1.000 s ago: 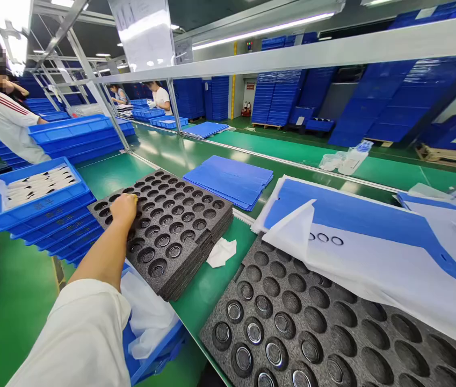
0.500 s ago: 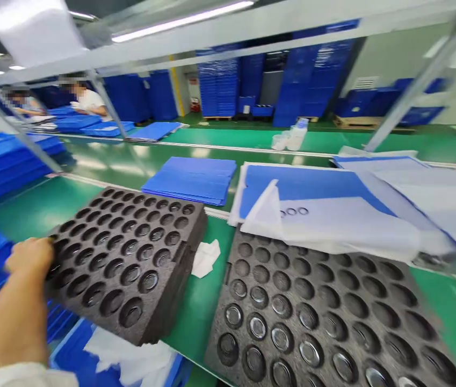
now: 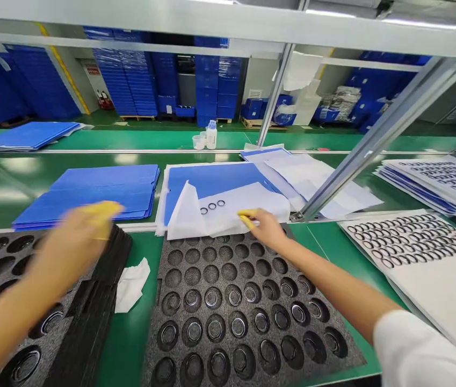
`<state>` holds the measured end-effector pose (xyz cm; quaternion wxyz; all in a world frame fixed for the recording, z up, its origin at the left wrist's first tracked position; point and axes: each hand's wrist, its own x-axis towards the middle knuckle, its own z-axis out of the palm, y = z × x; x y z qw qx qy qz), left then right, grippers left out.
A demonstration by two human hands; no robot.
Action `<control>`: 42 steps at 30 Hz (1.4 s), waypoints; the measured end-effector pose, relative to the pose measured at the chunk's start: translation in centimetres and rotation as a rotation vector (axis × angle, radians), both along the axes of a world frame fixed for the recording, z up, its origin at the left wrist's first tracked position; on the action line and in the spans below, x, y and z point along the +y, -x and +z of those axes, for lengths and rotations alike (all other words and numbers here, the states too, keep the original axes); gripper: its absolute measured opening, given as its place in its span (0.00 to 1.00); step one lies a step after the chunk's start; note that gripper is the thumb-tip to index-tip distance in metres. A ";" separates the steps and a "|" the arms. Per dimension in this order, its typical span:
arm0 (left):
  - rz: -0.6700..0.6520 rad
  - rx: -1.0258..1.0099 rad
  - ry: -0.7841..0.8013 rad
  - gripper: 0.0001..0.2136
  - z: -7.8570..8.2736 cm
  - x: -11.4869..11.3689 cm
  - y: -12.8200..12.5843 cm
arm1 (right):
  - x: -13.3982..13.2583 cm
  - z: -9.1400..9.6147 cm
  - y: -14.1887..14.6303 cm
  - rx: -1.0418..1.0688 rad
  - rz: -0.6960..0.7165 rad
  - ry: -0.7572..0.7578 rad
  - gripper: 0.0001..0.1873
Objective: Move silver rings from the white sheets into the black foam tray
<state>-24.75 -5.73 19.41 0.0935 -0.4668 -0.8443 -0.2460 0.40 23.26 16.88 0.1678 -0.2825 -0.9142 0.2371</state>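
Note:
My right hand [image 3: 263, 228] reaches over the far edge of a black foam tray [image 3: 163, 252] to a white sheet [image 3: 231, 215] that carries three small rings [image 3: 211, 205]. Its yellow-capped fingers are drawn together at the sheet's edge, and what they pinch is hidden. The tray has round pockets, and several near ones hold clear discs. My left hand [image 3: 77, 239], also with yellow fingertips, is smeared by motion. It hovers over a stack of black foam trays [image 3: 102, 285] on the left.
A crumpled white cloth [image 3: 131, 285] lies between the stack and the tray. Blue sheets [image 3: 102, 188] sit behind, and a bottle [image 3: 211, 134] stands farther back. White sheets covered in rings [image 3: 413, 242] lie at the right, beside a slanted metal post [image 3: 373, 145].
The view has swung right. My left hand has left the stack's near side and is moving over its far corner. My right hand has come into view at the white sheet.

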 end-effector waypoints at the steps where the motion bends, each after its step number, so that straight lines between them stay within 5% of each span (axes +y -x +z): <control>1: -0.081 0.001 0.032 0.13 -0.5 2.6 -1.9 | 0.6 -0.4 2.5 -0.019 0.039 -0.011 0.15; 4: -0.245 -0.001 0.123 0.17 -3.8 11.7 -6.7 | 1.8 -2.1 7.8 -0.090 0.075 -0.035 0.13; 8: -0.152 0.000 0.177 0.16 -7.9 19.3 -8.0 | 3.5 -4.4 9.5 -0.169 0.056 -0.024 0.17; 18: -0.025 0.013 0.277 0.15 -10.5 21.1 -4.4 | 5.6 -5.4 8.7 0.126 -0.110 0.343 0.15; 23: -0.067 -0.033 0.312 0.14 -10.6 23.2 -5.0 | 2.5 -4.7 3.0 0.377 -0.210 0.666 0.15; 29: -0.059 -0.169 0.258 0.14 -9.2 23.0 -5.7 | -2.3 -3.6 -7.1 0.524 -0.187 1.138 0.27; 34: -0.062 -0.356 0.091 0.15 -6.2 21.8 -8.3 | -5.3 -2.9 -11.1 0.641 -0.253 1.348 0.29; 40: -0.344 -0.789 0.082 0.26 -3.4 13.3 -17.8 | -8.7 -2.1 -13.8 0.641 -0.297 1.343 0.25; 42: -0.494 -1.218 0.082 0.27 -3.0 10.4 -20.7 | -9.9 -1.9 -14.7 0.594 -0.270 1.319 0.24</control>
